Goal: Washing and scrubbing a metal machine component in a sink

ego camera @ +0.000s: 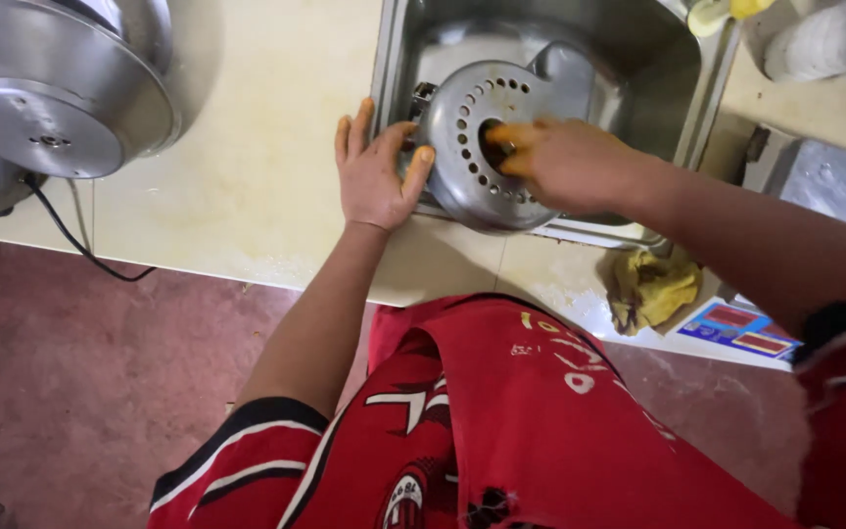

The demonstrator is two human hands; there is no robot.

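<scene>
Steel part: a round perforated metal cover (477, 167), dome-shaped with a ring of small holes and a larger central opening, stands tilted on the near rim of the sink (399, 59), half over the basin and half over the counter edge.
Left hand (376, 176): lies flat against the cover's left edge, thumb hooked over the rim and fingers spread on the countertop (257, 167); an open bracing hold, not a closed fist.
Right hand (565, 162): presses on the cover's face at the central opening, fingers curled together around something orange-yellow; what it is I cannot tell.
Doing it well: in my judgement the left hand should keep the rim pinned so the cover does not roll or slip into the basin while the right works around the holes.
Caution: hole edges on pressed metal may be sharp, so fingertips are best kept flat.
Nearby: a yellow cloth (650, 289) lies crumpled on the counter just right of the sink; a large metal appliance (61, 88) with a black cord (75, 240) stands well apart at far left.
</scene>
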